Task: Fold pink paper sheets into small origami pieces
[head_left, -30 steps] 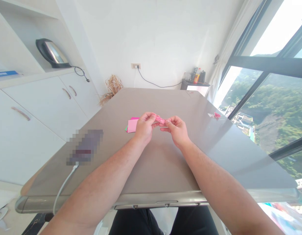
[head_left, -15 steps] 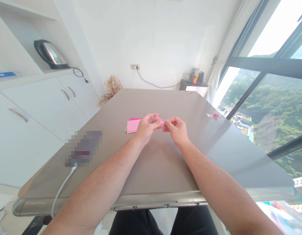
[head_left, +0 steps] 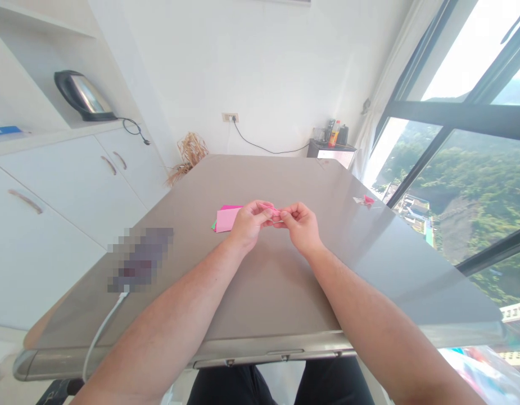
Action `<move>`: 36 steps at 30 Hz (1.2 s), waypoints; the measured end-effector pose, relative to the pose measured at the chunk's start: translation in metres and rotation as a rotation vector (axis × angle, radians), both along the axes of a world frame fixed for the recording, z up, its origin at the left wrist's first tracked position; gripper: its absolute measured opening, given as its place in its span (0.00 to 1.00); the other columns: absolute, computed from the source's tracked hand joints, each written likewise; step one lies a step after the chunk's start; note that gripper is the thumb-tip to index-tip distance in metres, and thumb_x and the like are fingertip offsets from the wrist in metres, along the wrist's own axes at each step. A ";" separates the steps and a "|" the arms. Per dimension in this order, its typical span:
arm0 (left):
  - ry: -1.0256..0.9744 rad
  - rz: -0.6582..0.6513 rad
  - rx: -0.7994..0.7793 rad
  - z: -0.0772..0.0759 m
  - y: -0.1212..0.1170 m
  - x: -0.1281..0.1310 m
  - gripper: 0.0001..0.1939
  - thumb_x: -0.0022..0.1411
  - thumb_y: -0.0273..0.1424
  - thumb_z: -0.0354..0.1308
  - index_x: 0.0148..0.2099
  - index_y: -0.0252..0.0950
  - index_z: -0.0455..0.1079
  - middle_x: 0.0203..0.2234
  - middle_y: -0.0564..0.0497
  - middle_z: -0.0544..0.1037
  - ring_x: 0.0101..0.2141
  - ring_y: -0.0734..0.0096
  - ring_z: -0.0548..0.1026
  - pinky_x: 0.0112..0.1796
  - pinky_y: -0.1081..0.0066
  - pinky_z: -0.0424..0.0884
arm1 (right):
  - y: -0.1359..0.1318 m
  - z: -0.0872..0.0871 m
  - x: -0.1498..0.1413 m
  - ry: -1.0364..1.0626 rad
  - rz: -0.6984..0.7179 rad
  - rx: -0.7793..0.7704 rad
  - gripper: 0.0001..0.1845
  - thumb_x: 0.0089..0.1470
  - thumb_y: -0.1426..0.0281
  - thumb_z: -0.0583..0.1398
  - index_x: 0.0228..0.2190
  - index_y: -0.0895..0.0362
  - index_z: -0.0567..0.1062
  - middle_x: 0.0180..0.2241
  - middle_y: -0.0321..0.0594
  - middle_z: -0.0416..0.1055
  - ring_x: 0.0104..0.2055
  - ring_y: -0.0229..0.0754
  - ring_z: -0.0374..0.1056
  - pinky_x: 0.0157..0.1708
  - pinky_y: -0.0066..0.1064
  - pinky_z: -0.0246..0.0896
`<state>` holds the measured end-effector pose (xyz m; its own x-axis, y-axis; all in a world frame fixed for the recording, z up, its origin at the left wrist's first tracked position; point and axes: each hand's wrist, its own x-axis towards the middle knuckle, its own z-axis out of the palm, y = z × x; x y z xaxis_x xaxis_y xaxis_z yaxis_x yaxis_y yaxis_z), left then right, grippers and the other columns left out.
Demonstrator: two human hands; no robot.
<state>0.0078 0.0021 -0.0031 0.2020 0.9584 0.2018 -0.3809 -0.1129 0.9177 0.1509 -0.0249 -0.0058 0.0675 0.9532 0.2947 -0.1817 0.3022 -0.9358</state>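
Note:
A small folded piece of pink paper (head_left: 276, 212) is pinched between my two hands above the middle of the table. My left hand (head_left: 251, 224) grips its left side, thumb on top and fingers curled behind. From the right, my right hand (head_left: 301, 225) pinches the other end between thumb and fingers. Most of the paper is covered by the fingertips. Just left of my left hand lies a stack of coloured paper sheets (head_left: 226, 220), light pink on top with magenta and green edges showing; the hand hides its right part.
The grey-brown table (head_left: 276, 292) spreads under both arms. A blurred-out dark device (head_left: 144, 259) with a white cable (head_left: 102, 329) lies at the left. Pink and white scraps (head_left: 366, 200) sit near the right edge. A kettle (head_left: 85, 97) stands on the left shelf.
The pink paper's upright point, seen above the fingers before, is now lowered or folded down. My hands have drawn slightly closer together. The view has shifted a little.

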 end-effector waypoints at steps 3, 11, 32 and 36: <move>-0.009 -0.005 0.012 -0.002 0.001 0.000 0.11 0.53 0.31 0.68 0.38 0.34 0.71 0.30 0.48 0.81 0.33 0.67 0.78 0.41 0.60 0.74 | 0.000 0.000 0.000 0.017 0.014 0.000 0.12 0.51 0.61 0.65 0.28 0.54 0.70 0.30 0.38 0.77 0.35 0.41 0.76 0.39 0.39 0.75; -0.017 -0.026 0.011 -0.004 0.000 0.003 0.11 0.54 0.34 0.69 0.36 0.35 0.72 0.32 0.48 0.81 0.35 0.65 0.78 0.39 0.61 0.73 | -0.001 0.000 0.001 -0.196 -0.053 -0.026 0.17 0.45 0.61 0.70 0.37 0.54 0.77 0.34 0.39 0.79 0.36 0.44 0.75 0.38 0.38 0.73; 0.123 0.075 0.168 -0.001 -0.003 0.004 0.10 0.50 0.32 0.70 0.33 0.35 0.75 0.27 0.52 0.78 0.31 0.71 0.76 0.37 0.67 0.73 | -0.010 0.003 -0.001 -0.431 -0.268 0.158 0.07 0.54 0.64 0.63 0.29 0.53 0.79 0.28 0.37 0.80 0.33 0.42 0.77 0.37 0.33 0.69; 0.126 0.064 0.137 0.000 -0.003 0.003 0.09 0.50 0.32 0.70 0.33 0.35 0.75 0.27 0.52 0.79 0.31 0.72 0.76 0.37 0.67 0.73 | -0.009 0.002 0.000 -0.458 -0.288 0.120 0.08 0.53 0.63 0.63 0.27 0.54 0.78 0.27 0.38 0.79 0.30 0.41 0.74 0.33 0.33 0.67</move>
<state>0.0112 -0.0014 -0.0028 0.1738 0.9352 0.3084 -0.2517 -0.2606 0.9321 0.1505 -0.0337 -0.0033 0.1594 0.8732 0.4606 0.3418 0.3889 -0.8555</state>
